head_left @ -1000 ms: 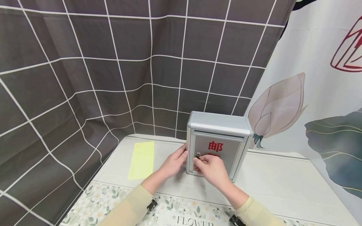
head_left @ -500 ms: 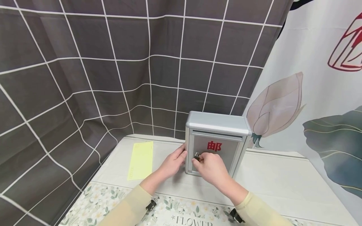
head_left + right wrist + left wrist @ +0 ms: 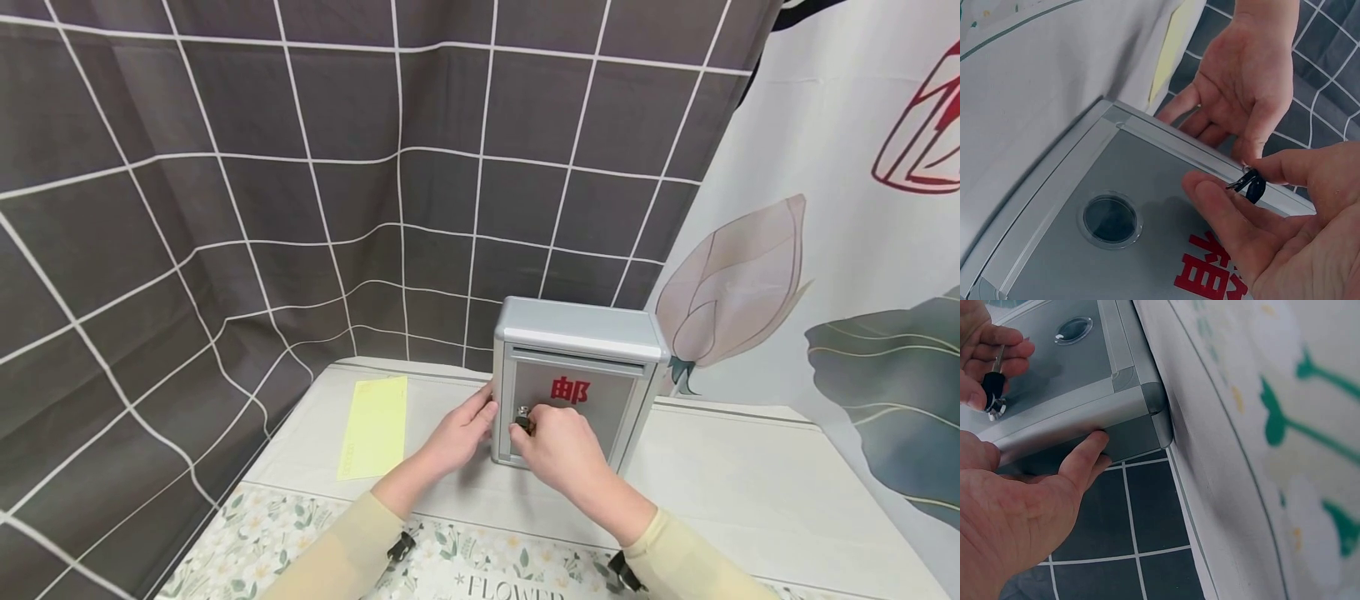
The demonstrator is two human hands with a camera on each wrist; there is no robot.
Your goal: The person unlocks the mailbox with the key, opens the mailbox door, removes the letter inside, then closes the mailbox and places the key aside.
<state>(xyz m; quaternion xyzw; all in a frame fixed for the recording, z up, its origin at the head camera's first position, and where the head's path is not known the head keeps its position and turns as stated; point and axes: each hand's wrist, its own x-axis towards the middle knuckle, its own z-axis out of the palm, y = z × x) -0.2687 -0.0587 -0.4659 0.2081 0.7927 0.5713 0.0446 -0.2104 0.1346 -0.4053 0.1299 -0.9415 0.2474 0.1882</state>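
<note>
A silver metal mailbox with red characters stands upright on the table; its front door bears a small lock near the left edge. My right hand is at that lock, with thumb and fingers pinching a black-headed key. A second bare metal key dangles beside it in the left wrist view. My left hand presses its fairly straight fingers against the mailbox's left side, the thumb near the front edge. The right hand hides part of the door and the lower red character in the head view.
A yellow paper slip lies on the white table covering to the left. Behind hangs a dark grid-patterned curtain, and a white printed cloth is at the right. A round window sits low in the mailbox door.
My right hand has turned slightly at the lock, and the black key head shows more clearly below it. The lower red character is now covered. My left hand and the mailbox have stayed put.
</note>
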